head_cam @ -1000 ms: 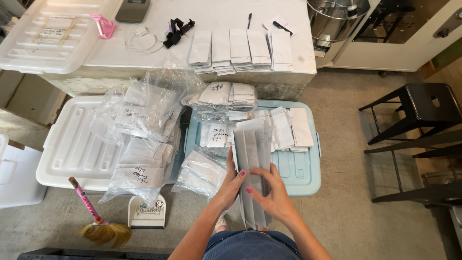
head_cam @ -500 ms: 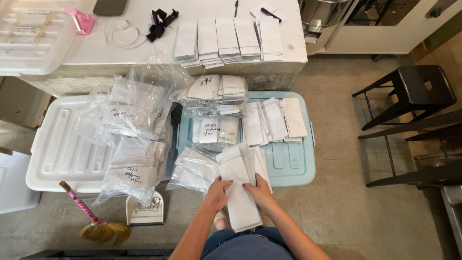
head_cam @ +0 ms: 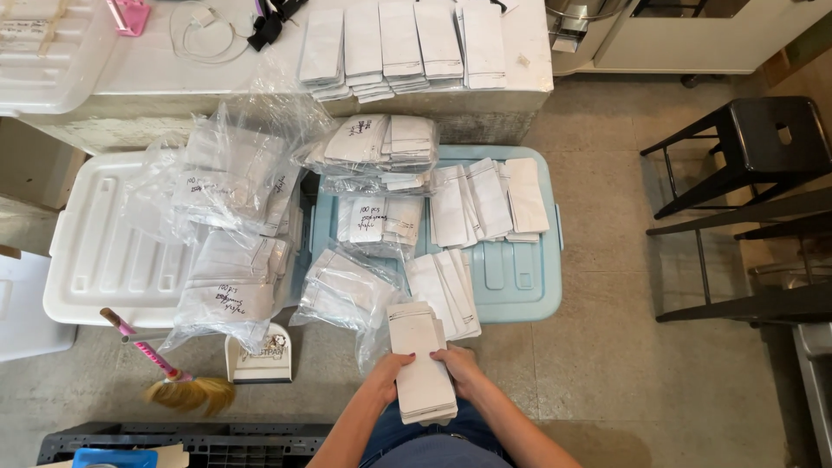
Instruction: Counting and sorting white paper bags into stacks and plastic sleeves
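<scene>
A stack of white pouches [head_cam: 422, 364] is held low over the lap, just in front of the light blue bin lid [head_cam: 520, 279]. It is gripped from both sides: the left hand [head_cam: 387, 373] has its fingers closed on the stack's left edge, and the right hand [head_cam: 459, 367] has its fingers clamped on the right edge. The step in hand appears to be squaring the pouches into a neat pile. More loose pouches [head_cam: 451, 290] are fanned on the blue lid just beyond, with filled clear bags [head_cam: 230, 286] lying across the white bin lid [head_cam: 104, 251]. A steady, even squeeze seems called for, so no pouch slides out.
</scene>
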